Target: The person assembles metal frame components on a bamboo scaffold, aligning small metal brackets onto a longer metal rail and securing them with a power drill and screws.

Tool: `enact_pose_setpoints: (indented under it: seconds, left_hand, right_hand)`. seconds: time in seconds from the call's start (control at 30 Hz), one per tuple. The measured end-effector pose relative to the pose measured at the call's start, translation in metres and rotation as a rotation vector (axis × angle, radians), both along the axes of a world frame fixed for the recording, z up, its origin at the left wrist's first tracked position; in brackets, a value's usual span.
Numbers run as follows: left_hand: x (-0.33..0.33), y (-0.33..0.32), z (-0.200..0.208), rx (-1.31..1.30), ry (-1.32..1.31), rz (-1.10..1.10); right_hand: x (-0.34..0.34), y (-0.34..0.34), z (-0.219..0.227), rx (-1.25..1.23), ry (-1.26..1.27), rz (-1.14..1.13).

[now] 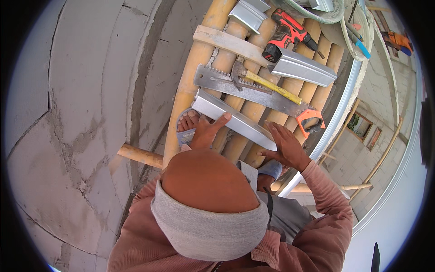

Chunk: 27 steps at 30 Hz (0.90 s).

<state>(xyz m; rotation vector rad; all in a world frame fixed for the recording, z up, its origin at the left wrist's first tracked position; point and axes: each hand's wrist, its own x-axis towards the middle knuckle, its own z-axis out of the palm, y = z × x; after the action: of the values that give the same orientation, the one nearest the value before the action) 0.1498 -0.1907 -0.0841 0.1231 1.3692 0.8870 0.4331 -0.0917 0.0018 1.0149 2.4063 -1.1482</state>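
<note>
A short silvery metal channel (235, 119) lies slantwise over the bamboo poles in front of me. My left hand (207, 132) is at its left part, thumb laid along the near side and the other fingers partly hidden; it grips the piece. At the right end, my right hand (287, 147) has its fingers stretched and thumb apart, bracketing the end without closing on it. Just beyond lies a handsaw (249, 93) with an orange handle (311, 121). A claw hammer (272, 86) with a yellow handle rests across the saw blade.
Bamboo poles (186, 97) form the platform under my sandalled feet. Farther off are a red-black cordless drill (290, 34), a wooden slat (231, 43), more metal channel pieces (306, 68) and a bucket (351, 34). A grey block wall (77, 136) rises at left; the platform's right side drops off.
</note>
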Motion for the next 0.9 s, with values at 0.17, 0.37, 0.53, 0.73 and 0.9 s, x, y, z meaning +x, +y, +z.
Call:
enact_pose_setpoints:
  seconds: [0.17,0.37,0.53,0.73,0.9]
  left_hand:
    - [0.007,0.015,0.018,0.038,-0.046,-0.026]
    - [0.022,0.017,0.023,0.112,-0.247,-0.383]
    - [0.042,0.026,0.009,0.212,-0.259,-0.561]
    - [0.053,0.028,0.003,0.215,-0.340,-0.452]
    - [0.050,0.015,-0.003,0.099,-0.299,-0.316]
  right_hand:
    - [-0.020,-0.021,-0.021,-0.173,-0.144,-0.243]
    - [0.013,-0.032,-0.005,-0.196,-0.254,-0.210]
    - [-0.013,-0.026,0.000,-0.065,-0.049,-0.233]
    - [-0.015,-0.017,-0.042,-0.142,0.077,-0.259]
    - [-0.019,-0.005,-0.044,-0.272,0.103,-0.273]
